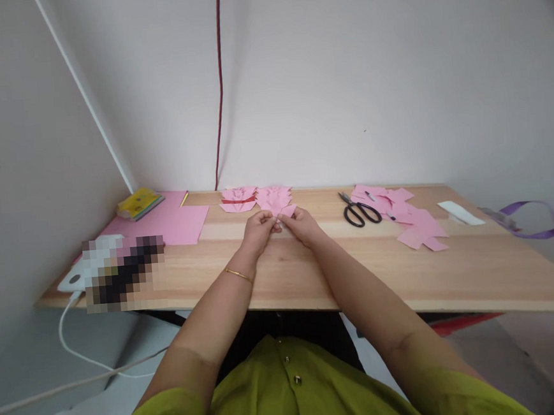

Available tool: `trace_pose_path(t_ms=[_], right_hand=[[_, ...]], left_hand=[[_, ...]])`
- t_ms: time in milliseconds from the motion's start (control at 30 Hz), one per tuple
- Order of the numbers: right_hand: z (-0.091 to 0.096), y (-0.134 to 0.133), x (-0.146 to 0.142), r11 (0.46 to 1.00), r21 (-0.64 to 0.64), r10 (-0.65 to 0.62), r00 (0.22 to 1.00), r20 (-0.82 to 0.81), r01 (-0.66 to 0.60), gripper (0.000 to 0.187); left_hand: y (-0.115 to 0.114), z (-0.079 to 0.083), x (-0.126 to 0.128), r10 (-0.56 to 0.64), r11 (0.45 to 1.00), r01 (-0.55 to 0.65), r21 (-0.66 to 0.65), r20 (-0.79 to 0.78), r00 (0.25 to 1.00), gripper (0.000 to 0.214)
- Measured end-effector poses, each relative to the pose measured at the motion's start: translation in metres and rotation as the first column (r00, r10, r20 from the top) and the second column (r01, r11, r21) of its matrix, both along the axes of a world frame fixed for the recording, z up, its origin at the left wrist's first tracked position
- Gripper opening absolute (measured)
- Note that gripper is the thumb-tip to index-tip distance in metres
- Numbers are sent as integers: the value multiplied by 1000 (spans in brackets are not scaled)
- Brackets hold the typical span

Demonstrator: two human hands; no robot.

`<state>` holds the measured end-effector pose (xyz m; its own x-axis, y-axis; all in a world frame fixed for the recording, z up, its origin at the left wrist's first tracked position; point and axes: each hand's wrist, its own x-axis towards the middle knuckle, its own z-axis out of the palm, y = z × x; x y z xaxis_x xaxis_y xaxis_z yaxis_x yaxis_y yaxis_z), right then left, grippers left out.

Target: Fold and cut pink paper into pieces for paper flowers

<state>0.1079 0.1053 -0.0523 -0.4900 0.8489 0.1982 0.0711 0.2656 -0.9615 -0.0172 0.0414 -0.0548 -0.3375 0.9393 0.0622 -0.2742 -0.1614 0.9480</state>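
Both my hands meet over the middle of the wooden table. My left hand has its fingers pinched on the lower edge of a piece of pink paper. From the other side my right hand pinches the same paper, with thumb and fingers close to the left ones. Just beyond lies a pink folded-paper piece with jagged edges; whether it joins the paper in my hands I cannot tell. To its left rests a pink paper face with a red band across it.
Black-handled scissors lie right of my hands, beside several pink paper cut-outs with small markers. Farther right are a white strip and a purple strap. Pink sheets, a yellow packet and a corded white device occupy the left.
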Motion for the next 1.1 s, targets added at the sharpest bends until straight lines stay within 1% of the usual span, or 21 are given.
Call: trace_pose_path(t_ms=[133, 233, 367, 500, 600, 700, 867, 967, 1100], right_hand=[[0, -1, -1, 1000, -19, -2, 1000, -30, 1, 31], [0, 0, -1, 1000, -23, -12, 999, -43, 11, 29], [0, 1, 0, 999, -21, 27, 996, -81, -29, 27], [1, 0, 1, 998, -27, 47, 995, -93, -50, 25], [3, -1, 2, 996, -58, 61, 991, -119, -68, 25], [7, -4, 2, 993, -98, 58, 990, -131, -71, 24], [8, -6, 1, 992, -114, 42, 992, -117, -56, 26], [6, -5, 1, 992, -105, 56, 992, -113, -68, 28], [5, -4, -1, 992, -67, 102, 987, -122, -111, 29]], left_hand=[[0, 0, 0, 17, 1000, -17, -3, -5, 1000, 28], [0, 0, 1, 7, 1000, -7, 3, -42, 999, 25], [0, 0, 1, -3, 1000, 4, 14, -100, 995, 20], [-1, 1, 1, -1, 1000, 1, 2, -119, 993, 17], [-2, 1, 1, 0, 1000, 0, -2, -139, 990, 18], [-3, 2, 1, 1, 1000, -1, -2, -198, 980, 20], [-4, 2, 2, 36, 999, -38, -1, -265, 964, 22], [-3, 1, 2, 57, 998, -61, -4, -278, 959, 24], [0, -4, 0, 73, 997, -74, 8, -244, 967, 22]])
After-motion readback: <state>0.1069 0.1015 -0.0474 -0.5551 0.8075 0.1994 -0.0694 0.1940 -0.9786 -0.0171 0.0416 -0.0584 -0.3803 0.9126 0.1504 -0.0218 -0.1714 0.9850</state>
